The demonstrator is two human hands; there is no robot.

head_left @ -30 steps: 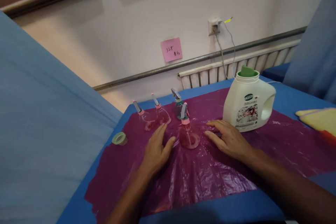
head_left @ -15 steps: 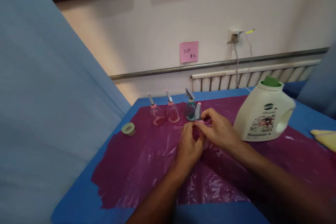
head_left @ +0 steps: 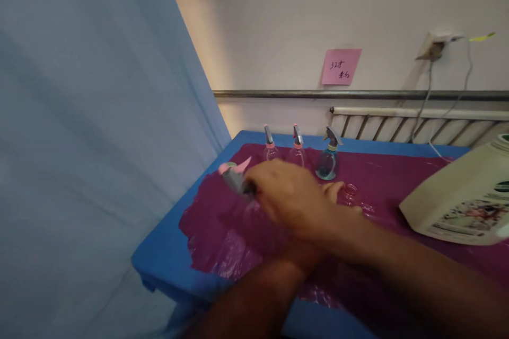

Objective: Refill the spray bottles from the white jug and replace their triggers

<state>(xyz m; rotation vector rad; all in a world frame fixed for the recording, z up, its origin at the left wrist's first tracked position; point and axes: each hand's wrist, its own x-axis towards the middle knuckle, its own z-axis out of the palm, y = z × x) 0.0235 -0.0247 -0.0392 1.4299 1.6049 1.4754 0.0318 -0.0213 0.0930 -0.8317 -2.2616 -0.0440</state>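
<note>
My right hand [head_left: 288,196] is closed around a grey and pink spray head [head_left: 235,176], held off to the left above the purple sheet; motion blurs it. The right forearm crosses over the left one. My left hand [head_left: 333,190] is mostly hidden behind the right; its visible fingers are around a clear bottle [head_left: 350,193] whose neck is uncovered. Behind the hands stand two clear bottles with pink-collared spray heads, a left one [head_left: 271,152] and a right one [head_left: 298,155]. A blue spray bottle [head_left: 326,163] stands beside them.
At the right stands a large cream jug [head_left: 449,206], its mouth near the frame edge. The purple plastic sheet [head_left: 222,233] covers much of the blue table [head_left: 159,254]. A light blue curtain [head_left: 99,116] hangs at left. A pink note [head_left: 342,67] is on the wall above a rail.
The spray head has come off the bottle, and my right hand has carried it left across my left arm. The view has turned left, shifting the scene to the right.
</note>
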